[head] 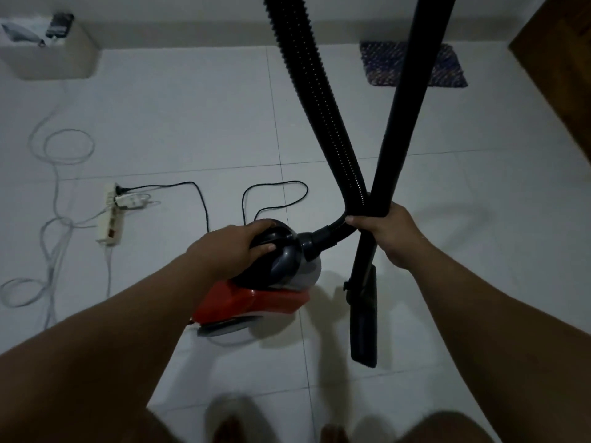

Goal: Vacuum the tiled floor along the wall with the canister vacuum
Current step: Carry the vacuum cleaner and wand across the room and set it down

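Hands both occupied. Left hand (pixel 235 247) clenched over the carry handle on top of the red canister vacuum (pixel 256 295), directly beneath the palm, on or just above the tiled floor (pixel 192 123) — cannot tell which. Right hand (pixel 382 233) wrapped around the black wand (pixel 406 123) together with the ribbed hose (pixel 315 100) at the spot where the two cross, thumb side turned toward the canister. Hose running from that grip left to the canister's front socket, then looping up and out of view; wand rising steeply up and away from the right hand, out past the top of the view.

Floor nozzle (pixel 364 318) below the right hand, toward the feet, long axis running roughly fore and aft, closer to the body than to the wall (pixel 192 30). Wall well ahead of both hands, beyond several tiles, with a small patterned mat (pixel 412 63) lying against it ahead of the right hand. Black power cord (pixel 198 193) trailing left from the canister to a power strip (pixel 110 215), well to the left of the left hand among loose white cables (pixel 54 174).

Likely a carrying or repositioning step, cleaning not yet begun: nozzle pointed back toward the body, so needing to be swung forward, away from the right hand, toward the wall before any stroke. Right hand the nearer one for that swing. Cord slack worth watching.
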